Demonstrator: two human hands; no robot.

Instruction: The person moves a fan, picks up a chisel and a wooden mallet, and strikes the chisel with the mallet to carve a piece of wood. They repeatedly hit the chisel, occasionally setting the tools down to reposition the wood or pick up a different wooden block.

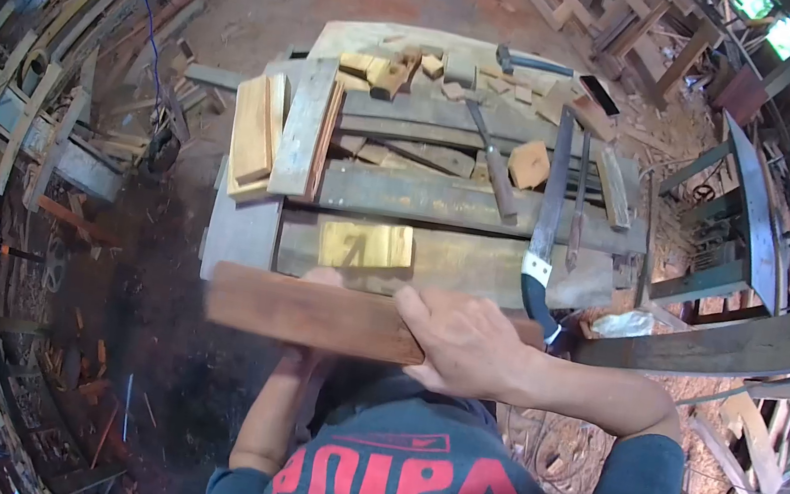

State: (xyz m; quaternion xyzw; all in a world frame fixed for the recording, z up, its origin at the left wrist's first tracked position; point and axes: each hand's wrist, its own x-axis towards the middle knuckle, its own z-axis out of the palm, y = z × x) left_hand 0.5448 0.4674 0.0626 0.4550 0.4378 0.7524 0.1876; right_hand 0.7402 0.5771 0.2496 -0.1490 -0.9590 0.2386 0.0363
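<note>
A thick brown wooden plank (325, 316) is held level across the front of my body, above the near edge of the workbench (474, 258). My right hand (467, 343) is closed around it toward its right end, the thumb side on top. My left hand (322, 276) is mostly hidden behind the plank; only its fingers show above the top edge, gripping it from beneath. Just beyond lies a yellowish wood block (365, 245) with a dark mark. To the right of it is a handsaw (549, 208) with a black and white handle, close to my right hand.
On the bench lie a chisel (495, 165), a hammer (532, 62), a hand plane (396, 73), a dark phone-like slab (599, 94) and stacked boards (303, 128). A long beam (715, 338) stands at the right. Scrap timber and shavings cover the floor around.
</note>
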